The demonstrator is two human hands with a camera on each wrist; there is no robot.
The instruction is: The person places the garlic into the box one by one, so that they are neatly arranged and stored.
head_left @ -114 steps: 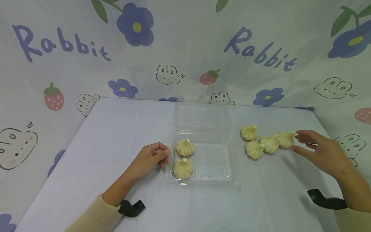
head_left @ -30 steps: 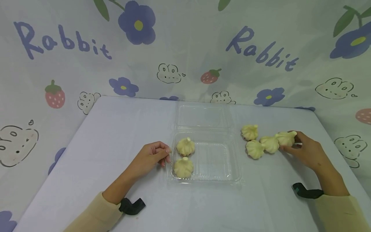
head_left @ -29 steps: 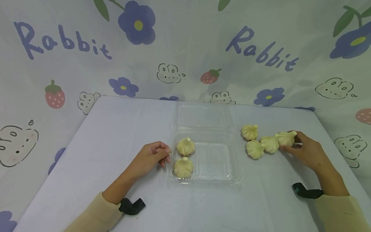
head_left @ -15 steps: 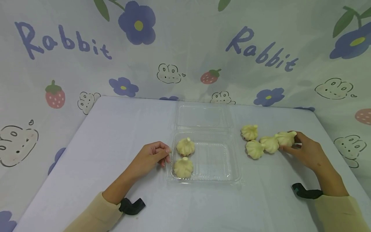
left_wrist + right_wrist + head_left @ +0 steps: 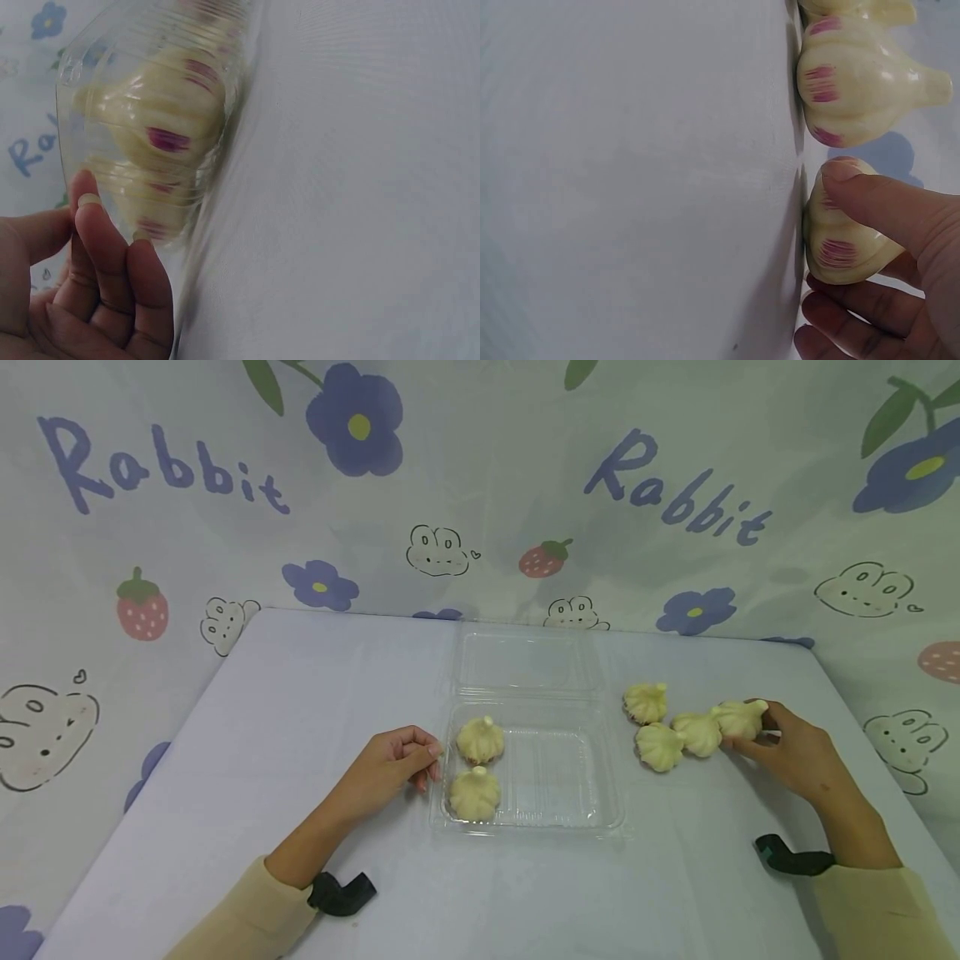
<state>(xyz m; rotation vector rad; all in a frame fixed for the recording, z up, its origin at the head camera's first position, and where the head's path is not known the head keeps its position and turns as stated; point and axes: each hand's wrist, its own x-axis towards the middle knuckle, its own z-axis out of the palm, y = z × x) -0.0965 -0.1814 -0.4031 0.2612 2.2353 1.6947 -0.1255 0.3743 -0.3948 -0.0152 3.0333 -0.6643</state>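
Observation:
My left hand (image 5: 392,767) pinches the left rim of a clear plastic clamshell container (image 5: 558,781) between thumb and fingertips. Inside, along its left side, sit two garlic bulbs, a rear one (image 5: 481,740) and a front one (image 5: 475,795); purple streaks show through the wall in the left wrist view. On the right, my right hand (image 5: 798,752) grips a garlic bulb (image 5: 740,720), thumb on the near side and fingers round the other. This bulb (image 5: 836,244) stands on the table in the right wrist view, its top partly behind the thumb.
Beside the gripped bulb lie more garlic bulbs: a middle one (image 5: 697,733), a front-left one (image 5: 659,747) and a rear-left one (image 5: 645,702). The container's lid (image 5: 525,664) lies folded back behind it. A white cloth covers the table (image 5: 300,693); a printed curtain (image 5: 480,485) hangs behind.
Compared with the earliest frame, my right hand has moved left and taken hold of the rightmost garlic bulb. Over the last second nothing visibly moves; the left hand keeps its place.

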